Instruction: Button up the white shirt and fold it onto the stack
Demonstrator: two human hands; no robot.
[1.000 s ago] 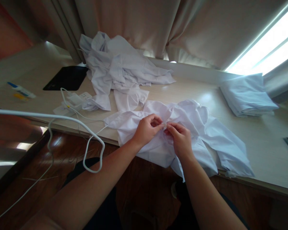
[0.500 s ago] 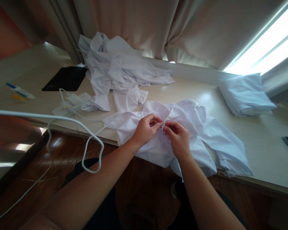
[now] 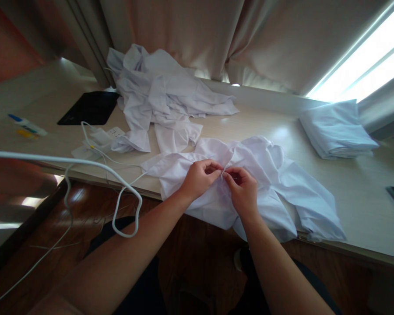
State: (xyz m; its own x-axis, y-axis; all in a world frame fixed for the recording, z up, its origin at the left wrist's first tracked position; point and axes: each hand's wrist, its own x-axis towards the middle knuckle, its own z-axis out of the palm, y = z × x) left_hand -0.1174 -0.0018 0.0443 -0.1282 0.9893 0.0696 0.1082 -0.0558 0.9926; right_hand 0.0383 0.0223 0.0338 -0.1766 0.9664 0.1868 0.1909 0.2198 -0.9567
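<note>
A white long-sleeved shirt (image 3: 262,166) lies spread at the front edge of the table, part of it hanging over. My left hand (image 3: 202,175) pinches the shirt's front edge between thumb and fingers. Right beside it, my right hand (image 3: 243,186) pinches the same strip of cloth, the fingertips of both hands nearly touching. Whether a button sits between the fingers is too small to make out. One sleeve stretches toward the right; the other side of the shirt reaches left, beneath my left hand.
Behind lies a heap of white garments (image 3: 170,83). Folded white cloth (image 3: 338,129) is stacked at the right. To the left are a black mat (image 3: 89,108), a power strip (image 3: 114,132), a blue-capped pen-like tube (image 3: 28,124) and a white cable (image 3: 85,161) looping in front. Curtains (image 3: 184,35) hang behind.
Both hands keep their pinch on the shirt's edge. My right hand has shifted slightly left and down, bringing the fingertips closer together; the rest of the shirt lies nearly as before.
</note>
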